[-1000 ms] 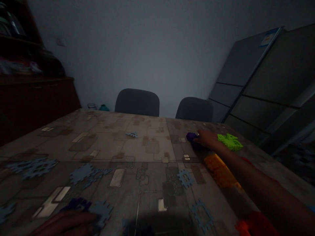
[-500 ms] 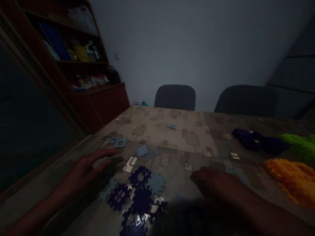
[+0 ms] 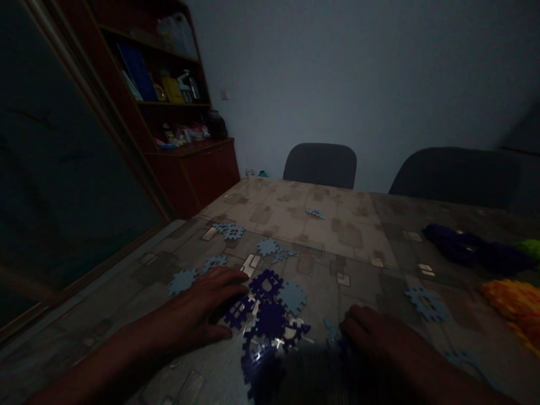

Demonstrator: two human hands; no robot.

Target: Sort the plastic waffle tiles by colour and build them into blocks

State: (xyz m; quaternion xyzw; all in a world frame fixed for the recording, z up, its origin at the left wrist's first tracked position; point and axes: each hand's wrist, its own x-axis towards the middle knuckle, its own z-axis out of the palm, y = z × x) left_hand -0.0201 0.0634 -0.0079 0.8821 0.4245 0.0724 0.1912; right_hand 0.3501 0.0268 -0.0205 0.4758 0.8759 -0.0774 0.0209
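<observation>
My left hand (image 3: 206, 301) reaches over the table at centre left, thumb and fingers apart, and holds nothing visible. It partly covers a dark purple toothed-edge puzzle piece (image 3: 238, 310). Beside its fingers is a purple piece with a hole (image 3: 266, 285), then a solid purple piece (image 3: 270, 319) and a pale blue one (image 3: 293, 297). My right hand (image 3: 365, 329) is low at the right, its fingers curled together. A pale blue piece (image 3: 331, 328) shows just left of its fingertips; deep shadow hides what is beneath them.
Pale blue pieces lie at left (image 3: 183, 281), behind (image 3: 268, 246), and right (image 3: 427, 304). A purple heap (image 3: 472, 247) and an orange heap (image 3: 512, 309) stand at the right. Chairs (image 3: 320, 164) line the far table edge; a shelf cabinet (image 3: 189, 174) stands at the back left.
My left hand has moved right, from beside the pieces to over the purple one, uncovering pale blue pieces at left. The whole view has swung left, so the table things appear further right.
</observation>
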